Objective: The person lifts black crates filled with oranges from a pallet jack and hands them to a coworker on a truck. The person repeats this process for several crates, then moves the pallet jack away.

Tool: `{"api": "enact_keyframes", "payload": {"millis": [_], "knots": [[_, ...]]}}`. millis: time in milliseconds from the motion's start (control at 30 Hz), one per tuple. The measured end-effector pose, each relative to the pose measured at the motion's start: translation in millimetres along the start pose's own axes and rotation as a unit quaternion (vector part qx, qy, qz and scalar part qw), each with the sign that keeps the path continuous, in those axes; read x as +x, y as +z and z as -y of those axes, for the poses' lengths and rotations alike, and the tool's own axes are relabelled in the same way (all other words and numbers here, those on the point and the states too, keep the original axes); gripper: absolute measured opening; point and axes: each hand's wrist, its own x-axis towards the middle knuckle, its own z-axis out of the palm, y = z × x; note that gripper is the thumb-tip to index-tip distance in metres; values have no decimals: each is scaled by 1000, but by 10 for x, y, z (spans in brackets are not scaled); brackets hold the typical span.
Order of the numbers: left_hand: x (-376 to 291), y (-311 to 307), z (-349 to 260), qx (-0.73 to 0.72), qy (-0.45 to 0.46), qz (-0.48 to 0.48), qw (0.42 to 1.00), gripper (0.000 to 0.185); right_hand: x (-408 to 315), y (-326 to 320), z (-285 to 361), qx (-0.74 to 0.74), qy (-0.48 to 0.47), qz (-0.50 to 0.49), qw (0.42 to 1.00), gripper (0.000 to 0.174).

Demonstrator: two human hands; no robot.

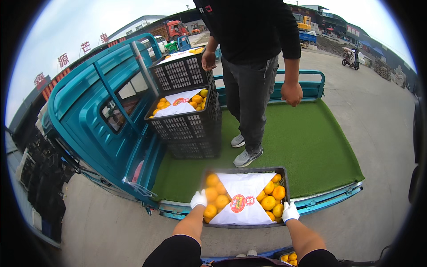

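Note:
A black plastic crate (247, 227) full of orange citrus fruit (268, 203) is at the near edge of a truck bed. White printed paper (245, 187) covers the middle of the fruit. My left hand (199, 199), in a white knit glove, grips the crate's left end. At the opposite end, my right hand (290, 212) wears a matching glove and holds the crate's side. Fingers on both sides are partly hidden by the crate. Green artificial turf (307, 143) lines the bed, and the crate overlaps its front edge.
Another person (250, 76) stands on the bed beyond the crate, arms lowered. Stacked black crates (183, 126) of fruit stand beside the teal cab (83, 96). A teal side rail (300, 83) borders the far side. More fruit (289, 257) shows below, near my body.

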Motion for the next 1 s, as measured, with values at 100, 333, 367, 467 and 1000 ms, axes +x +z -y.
{"api": "enact_keyframes", "payload": {"millis": [100, 333, 367, 467, 1000], "knots": [[32, -50, -12, -13, 25, 15, 999, 63, 26, -95, 100, -18, 7, 7, 1000, 48], [-583, 130, 731, -24, -15, 3, 1000, 63, -23, -121, 102, 29, -27, 15, 999, 46], [-699, 142, 819, -45, -34, 16, 998, 61, -39, -140, 118, 30, -20, 23, 999, 46], [-823, 183, 761, -84, -123, 21, 989, 57, 34, -141, 109, 40, 7, 32, 999, 46], [-27, 571, 1024, -424, -354, 89, 829, 34, -2001, 213, -1933, 137, 140, 140, 971, 65]]}}
